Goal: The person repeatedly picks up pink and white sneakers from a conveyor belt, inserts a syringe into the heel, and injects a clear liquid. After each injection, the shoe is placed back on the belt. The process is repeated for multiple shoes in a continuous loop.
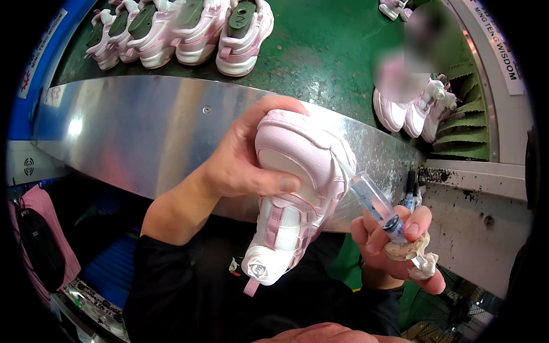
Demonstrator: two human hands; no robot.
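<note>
A pink and white sneaker (pixel 286 188) is held up in front of me, toe away and the rotary lace dial at the near end. My left hand (pixel 246 160) is closed around its toe, with the thumb across the upper and the fingers hidden beneath. In my right hand (pixel 394 246) is a clear plastic syringe (pixel 377 203), its barrel between thumb and fingers. Its narrow tip points at the seam between upper and sole on the shoe's right side and appears to touch it. Whitish wrapping covers the syringe's rear end.
A metal ledge (pixel 137 131) runs along the near side of a green surface (pixel 320 51). Several sneakers with green inserts (pixel 191 28) line up at the far left. More shoes (pixel 417 111) stand at the right beside green flaps (pixel 466 114). Dark markers (pixel 410 186) stand near the ledge's right end.
</note>
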